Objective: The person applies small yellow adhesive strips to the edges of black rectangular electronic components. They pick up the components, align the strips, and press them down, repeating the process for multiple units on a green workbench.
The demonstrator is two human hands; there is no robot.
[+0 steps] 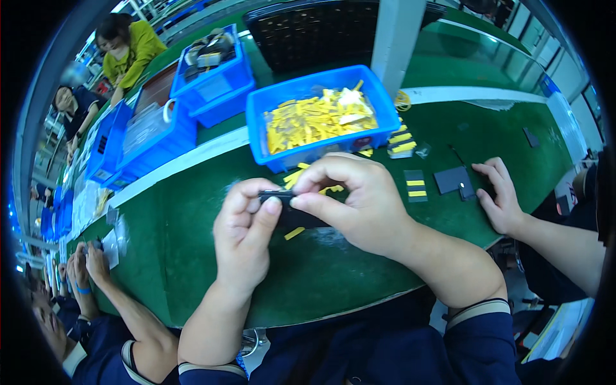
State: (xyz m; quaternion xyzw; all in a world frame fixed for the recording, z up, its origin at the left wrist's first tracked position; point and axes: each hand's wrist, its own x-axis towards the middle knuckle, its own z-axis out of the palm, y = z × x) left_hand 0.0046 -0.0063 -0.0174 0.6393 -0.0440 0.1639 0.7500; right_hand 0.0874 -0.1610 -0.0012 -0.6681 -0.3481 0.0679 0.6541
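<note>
A small, dark, flat part is held up between my two hands over the green table. My left hand pinches its left end with thumb and fingers, while my right hand closes thumb and forefinger on its right end. What kind of part it is cannot be made out, and my fingers cover much of it. Below them on the table lies a loose yellow strip. More yellow strips are scattered just beyond my hands, in front of a blue bin heaped with yellow pieces.
To the right lie a sheet with yellow strips and a dark flat device beside another person's hand. A grey post rises behind the bin. Further blue bins stand back left. Co-workers' hands work at left.
</note>
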